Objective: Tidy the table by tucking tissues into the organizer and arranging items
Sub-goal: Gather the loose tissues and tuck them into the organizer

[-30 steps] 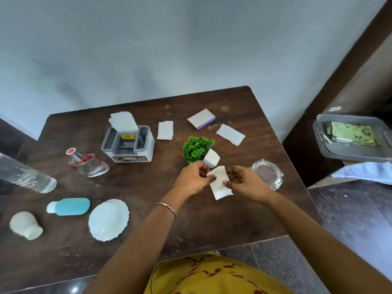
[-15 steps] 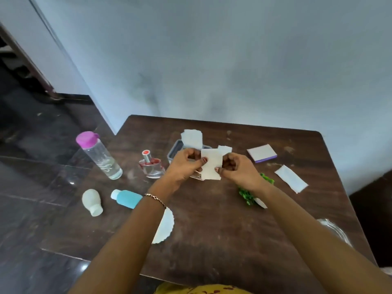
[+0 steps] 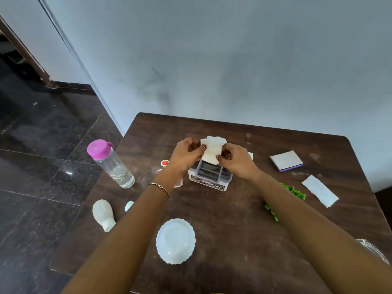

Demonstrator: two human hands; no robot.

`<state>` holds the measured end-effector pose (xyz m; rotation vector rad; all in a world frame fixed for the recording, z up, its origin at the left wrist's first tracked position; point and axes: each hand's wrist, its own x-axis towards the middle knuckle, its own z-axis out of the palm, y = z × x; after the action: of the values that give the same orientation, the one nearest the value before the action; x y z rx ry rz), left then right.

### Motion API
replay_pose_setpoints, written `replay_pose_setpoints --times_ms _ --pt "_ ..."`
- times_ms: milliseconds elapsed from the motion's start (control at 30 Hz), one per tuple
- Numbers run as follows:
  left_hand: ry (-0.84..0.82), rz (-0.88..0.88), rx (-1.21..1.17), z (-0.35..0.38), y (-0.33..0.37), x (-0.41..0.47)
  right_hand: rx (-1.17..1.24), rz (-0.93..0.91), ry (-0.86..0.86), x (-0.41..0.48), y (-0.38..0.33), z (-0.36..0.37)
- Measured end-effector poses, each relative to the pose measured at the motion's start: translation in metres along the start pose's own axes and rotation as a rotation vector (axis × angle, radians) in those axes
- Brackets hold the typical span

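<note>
Nearest on my feed, a white scalloped dish [image 3: 175, 240] sits by the front edge of the dark brown wooden table [image 3: 233, 219]. A white bulb-shaped bottle [image 3: 104, 215] lies at the left edge. Further in, a clear plastic bottle with a pink cap [image 3: 110, 164] stands at that same edge. A green artificial plant [image 3: 293, 190] shows beside the right forearm (which covers most of it), and a flat white tissue strip [image 3: 319, 190] lies near the right edge.

Mid-table is the grey and white plastic organizer [image 3: 209, 177]. Over its far end both hands hold a white folded tissue [image 3: 210, 153] upright, its lower edge at the rim. I cannot tell whether it has entered a compartment. The left hand [image 3: 183, 157] pinches its left side with curled fingers and thumb, and the right hand [image 3: 238, 163] pinches its lower right corner. Toward the far right corner lies a white pad with a purple edge [image 3: 286, 161].
</note>
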<state>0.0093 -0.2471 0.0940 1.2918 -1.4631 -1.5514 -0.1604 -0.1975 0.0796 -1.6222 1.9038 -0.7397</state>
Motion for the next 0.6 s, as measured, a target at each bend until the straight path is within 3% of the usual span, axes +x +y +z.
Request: replay_pose_setpoints --times_ms 400,600 --pt "-0.155 -0.089 0.196 -0.012 -0.004 0.030 -0.231 0.023 -0.012 0.011 0.009 0.012" --pt "-0.149 -0.056 0.278 -0.009 -0.009 0.035 -0.258 0.018 -0.019 0.011 0.012 0.016"
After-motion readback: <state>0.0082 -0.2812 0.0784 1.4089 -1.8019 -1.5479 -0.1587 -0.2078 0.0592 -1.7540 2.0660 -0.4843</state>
